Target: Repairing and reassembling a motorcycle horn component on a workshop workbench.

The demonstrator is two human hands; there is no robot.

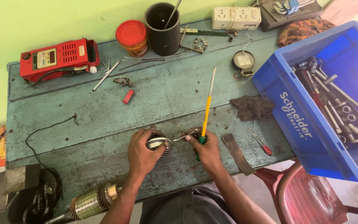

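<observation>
My left hand [142, 152] grips a small round metal part [158, 143] with a dark grille, pressed on the worn blue-green wooden table [83, 120]. My right hand [207, 151] holds a screwdriver [206, 111] with a yellow shaft cover and green handle, its blade pointing away from me. The same hand's fingertips pinch a thin wire or pin [184, 136] that reaches toward the round part. The two hands almost touch.
A blue crate [286, 116] of wrenches and sockets stands at right over a red plastic chair [311, 195]. On the table: red meter box [59, 58], red-lidded can [132, 37], black cup [163, 29], white socket strip [236, 18], dark fluff [251, 107], small red screwdriver [261, 143], metal strip [238, 153]. A motor armature [92, 202] lies at the near edge.
</observation>
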